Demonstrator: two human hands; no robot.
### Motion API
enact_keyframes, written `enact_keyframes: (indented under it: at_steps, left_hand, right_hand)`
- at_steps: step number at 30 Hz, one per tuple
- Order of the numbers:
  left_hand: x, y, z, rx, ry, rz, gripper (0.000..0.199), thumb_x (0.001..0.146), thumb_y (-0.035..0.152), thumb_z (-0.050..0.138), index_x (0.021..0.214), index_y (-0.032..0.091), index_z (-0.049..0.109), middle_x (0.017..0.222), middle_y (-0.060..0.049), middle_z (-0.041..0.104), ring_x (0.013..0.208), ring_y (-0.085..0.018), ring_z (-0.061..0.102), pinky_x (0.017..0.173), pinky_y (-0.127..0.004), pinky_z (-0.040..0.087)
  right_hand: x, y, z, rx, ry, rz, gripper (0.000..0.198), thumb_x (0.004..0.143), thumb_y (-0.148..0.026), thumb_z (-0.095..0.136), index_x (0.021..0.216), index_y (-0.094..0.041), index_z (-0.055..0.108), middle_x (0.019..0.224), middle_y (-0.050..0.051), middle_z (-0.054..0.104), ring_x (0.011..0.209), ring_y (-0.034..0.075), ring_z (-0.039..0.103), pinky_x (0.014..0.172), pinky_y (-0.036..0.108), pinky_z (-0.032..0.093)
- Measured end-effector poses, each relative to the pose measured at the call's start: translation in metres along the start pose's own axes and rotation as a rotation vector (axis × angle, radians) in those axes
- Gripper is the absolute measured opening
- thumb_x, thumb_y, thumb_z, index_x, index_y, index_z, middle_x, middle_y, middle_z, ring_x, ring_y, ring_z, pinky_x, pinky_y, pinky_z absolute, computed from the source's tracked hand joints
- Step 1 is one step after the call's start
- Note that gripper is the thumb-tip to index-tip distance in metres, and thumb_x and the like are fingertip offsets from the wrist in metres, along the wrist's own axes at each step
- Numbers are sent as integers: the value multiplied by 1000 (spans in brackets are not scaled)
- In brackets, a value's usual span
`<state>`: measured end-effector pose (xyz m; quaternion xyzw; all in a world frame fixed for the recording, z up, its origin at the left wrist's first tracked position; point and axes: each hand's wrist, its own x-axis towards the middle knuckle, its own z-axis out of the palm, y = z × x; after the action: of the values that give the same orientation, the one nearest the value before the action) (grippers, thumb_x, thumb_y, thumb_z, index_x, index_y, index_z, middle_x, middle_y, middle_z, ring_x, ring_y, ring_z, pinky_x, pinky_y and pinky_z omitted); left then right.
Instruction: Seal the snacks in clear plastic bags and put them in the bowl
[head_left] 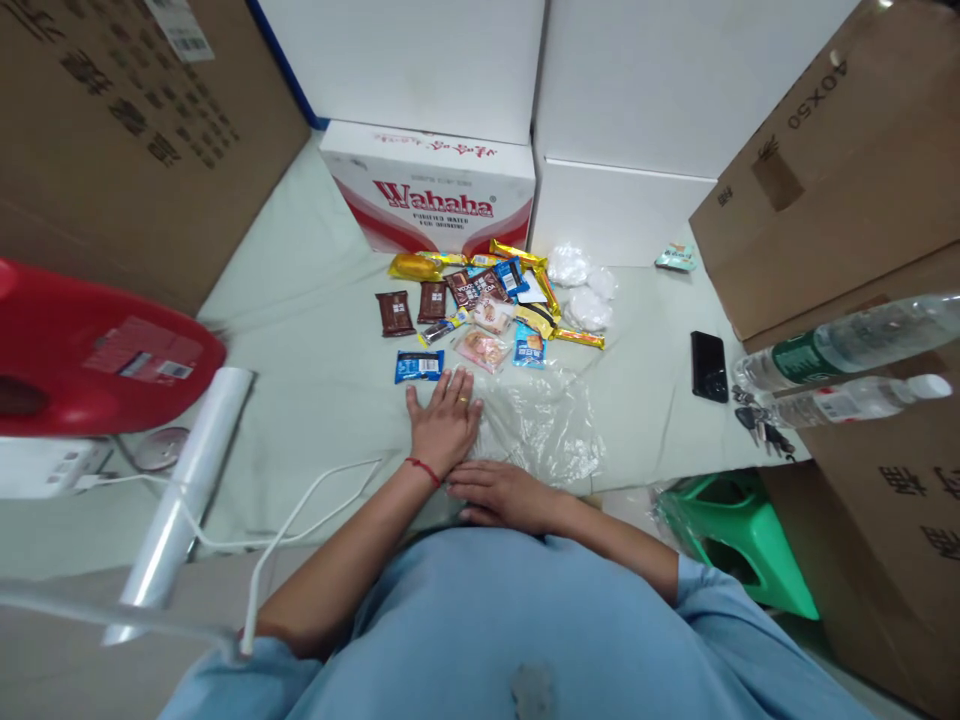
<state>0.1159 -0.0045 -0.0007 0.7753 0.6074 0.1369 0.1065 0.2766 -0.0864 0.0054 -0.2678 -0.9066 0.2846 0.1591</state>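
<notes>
My left hand (444,425) lies palm down on the pale cloth with its fingers spread, its fingertips just below a blue snack packet (418,366). Nearer my body, my right hand (510,497) rests flat at the table's edge, fingers stretched out toward my left wrist. A crumpled clear plastic bag (551,420) lies just right of my left hand and above my right one. Beyond the hands are several wrapped snacks: brown packets (395,314), a pink-toned clear packet (481,349), a light blue packet (529,345) and yellow wrappers (417,266). Neither hand holds anything.
A Wahaha water carton (439,195) stands behind the snacks, beside round white wrapped items (589,290). On the right are a phone (709,366), keys (763,430), bottles (855,345) and a green stool (742,530). A plastic roll (184,490) and white cable (300,510) lie left.
</notes>
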Motion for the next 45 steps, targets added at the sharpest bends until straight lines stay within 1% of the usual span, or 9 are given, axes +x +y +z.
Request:
enact_keyframes:
  at_steps: [5, 10, 14, 17, 25, 32, 37, 41, 45]
  left_hand:
    - [-9, -7, 1, 46, -39, 53, 64, 109, 46, 30, 169, 23, 29, 171, -16, 37, 162, -32, 32, 127, -76, -1]
    - [-11, -13, -1, 38, -68, 90, 74, 107, 55, 34, 170, 18, 21, 173, -18, 30, 163, -33, 30, 128, -75, -5]
    - [-13, -16, 0, 17, -69, 101, 75, 107, 53, 37, 171, 18, 18, 174, -17, 29, 163, -34, 29, 127, -77, -6]
    - [-13, -15, 0, 6, -62, 99, 77, 106, 54, 40, 171, 18, 18, 174, -16, 30, 162, -35, 30, 128, -77, -6]
    - [-12, -14, -3, 9, -67, 89, 75, 106, 56, 41, 170, 19, 24, 173, -15, 31, 162, -32, 31, 129, -73, -9]
    - [-11, -12, -4, -18, -111, 72, 78, 105, 59, 41, 170, 20, 23, 175, -16, 27, 164, -35, 25, 128, -77, -6]
    - [-9, -12, -5, -34, -117, 74, 74, 106, 56, 37, 170, 21, 23, 175, -15, 26, 164, -34, 26, 127, -76, -8]
    - [-8, -12, -4, -33, -104, 58, 65, 109, 44, 28, 170, 23, 23, 176, -13, 27, 165, -31, 25, 127, -76, -7]
    - [-8, -10, -3, -18, -101, 52, 63, 109, 38, 26, 170, 24, 23, 176, -12, 27, 165, -30, 25, 128, -76, -5]
  right_hand:
    - [-12, 28, -35, -145, 314, 286, 44, 108, -30, 51, 150, -20, 61, 156, 13, 60, 150, 25, 51, 126, 49, 40]
    - [-47, 85, -86, -355, 338, 718, 45, 107, -35, 49, 145, -15, 65, 159, 20, 55, 150, 36, 48, 123, 61, 38]
    - [-47, 108, -131, -349, 446, 765, 43, 108, -40, 41, 127, -18, 73, 129, 16, 75, 120, 30, 68, 107, 48, 54]
    - [2, 116, -160, -395, 473, 756, 41, 108, -38, 39, 118, -21, 74, 117, 14, 76, 109, 29, 68, 98, 43, 54]
    - [150, 138, -169, -533, 59, 846, 51, 94, -36, 68, 141, -17, 64, 131, 19, 70, 125, 38, 55, 102, 48, 47]
    - [104, 125, -208, -359, 202, 775, 29, 89, -35, 67, 113, -18, 65, 100, 9, 73, 89, 27, 62, 76, 34, 44]
    - [41, 77, -173, -299, 121, 397, 23, 86, -20, 62, 109, -20, 63, 100, 9, 67, 94, 27, 57, 81, 35, 44]
    - [15, 54, -125, -427, -110, 365, 23, 93, -11, 59, 114, -18, 67, 106, 13, 65, 103, 30, 53, 85, 39, 44]
    - [4, 45, -117, -307, -130, 333, 36, 99, -37, 69, 130, -19, 67, 115, 13, 63, 105, 29, 52, 92, 41, 45]
